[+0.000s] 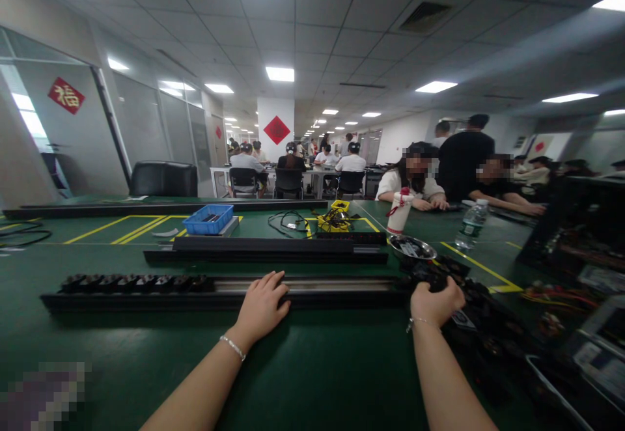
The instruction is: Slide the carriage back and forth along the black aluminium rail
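Nearest, two bare forearms over the green mat [303, 379], a thin bracelet at each wrist. Left hand [262, 305] laid palm down, fingers loosely spread and open, resting on the near edge of the long black rail [312, 290]; gripping nothing. Right hand [436, 301] curled shut, knuckles up, closed over a small black part [430, 281] at the rail's right end, right where a heap of black parts [481, 314] begins; exactly how much sits inside the fist, impossible to tell. Rail lying crosswise, long axis left to right, just beyond both hands and touching the left one; a row of fitted black modules [131, 282] filling its left stretch, a bare metal channel showing from the middle rightward. Open channel therefore between the two hands, closer to the left hand; loose parts to the right, under and beyond the right hand. Further back, a second black rail [266, 249] parallel to the first, then a metal bowl [413, 247], a white cup [399, 213], a water bottle [471, 224], a blue tray [209, 219], a yellow tray [336, 217] with tangled cables. Beyond those, seated people at the far table edge and more at desks deep in the room.
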`<state>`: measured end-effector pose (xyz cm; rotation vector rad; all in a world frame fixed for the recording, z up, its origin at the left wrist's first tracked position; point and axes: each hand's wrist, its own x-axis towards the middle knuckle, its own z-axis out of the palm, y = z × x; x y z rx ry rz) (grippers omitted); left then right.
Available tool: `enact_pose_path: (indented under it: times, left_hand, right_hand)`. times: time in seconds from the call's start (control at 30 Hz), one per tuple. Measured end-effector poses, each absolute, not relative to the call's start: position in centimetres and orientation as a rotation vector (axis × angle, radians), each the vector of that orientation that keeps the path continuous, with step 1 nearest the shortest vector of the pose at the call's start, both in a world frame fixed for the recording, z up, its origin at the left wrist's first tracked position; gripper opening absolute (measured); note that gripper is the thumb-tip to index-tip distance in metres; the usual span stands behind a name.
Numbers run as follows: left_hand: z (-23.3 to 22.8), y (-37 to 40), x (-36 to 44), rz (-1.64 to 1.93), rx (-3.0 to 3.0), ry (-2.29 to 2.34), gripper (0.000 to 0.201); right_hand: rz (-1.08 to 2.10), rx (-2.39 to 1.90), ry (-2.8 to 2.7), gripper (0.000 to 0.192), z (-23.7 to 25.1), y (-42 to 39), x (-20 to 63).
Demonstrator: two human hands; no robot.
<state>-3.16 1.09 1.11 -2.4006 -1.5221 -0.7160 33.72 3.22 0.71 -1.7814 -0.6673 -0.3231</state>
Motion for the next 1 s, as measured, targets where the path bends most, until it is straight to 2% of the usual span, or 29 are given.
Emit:
enact_pose_path:
  times: [0.17, 0.27, 0.37, 0.47, 0.6, 0.8, 1.0]
  left_hand:
    - [1.3, 1.0, -3.2, -0.734, -2.410, -1.536, 0.024]
    - [1.2, 1.0, -3.2, -0.774, -2.408, -1.546, 0.028]
    - [1.2, 1.1, -3.2, -0.815, -2.396, -1.552, 0.031]
    - [1.5, 1.2, -3.3, -0.885, -2.310, -1.575, 0.029]
    - [2.1, 1.4, -4.2, -1.002, -1.974, -1.707, 0.025]
    - [2.2, 2.1, -7.8, -1.051, -1.407, -1.968, 0.032]
    - [2.0, 2.6, -9.6, -0.982, -1.368, -2.256, 0.033]
  right_hand:
    - [-0.248, -1.740, -0.538, 0.077, 0.7, 3.1, 34.1]
    - [-0.175, -1.684, -0.577, 0.080, 1.0, 2.9, 33.9]
    - [-0.251, -1.702, -0.664, 0.075, 1.2, 2.8, 33.2]
    - [-0.352, -1.720, -0.909, 0.059, 1.1, 3.1, 32.1]
    - [-0.186, -1.802, -1.396, 0.045, 0.5, 3.7, 30.7]
    - [-0.094, -2.033, -1.494, 0.045, 0.3, 3.9, 30.1]
    - [-0.107, -2.044, -1.502, 0.046, 0.3, 3.9, 30.4]
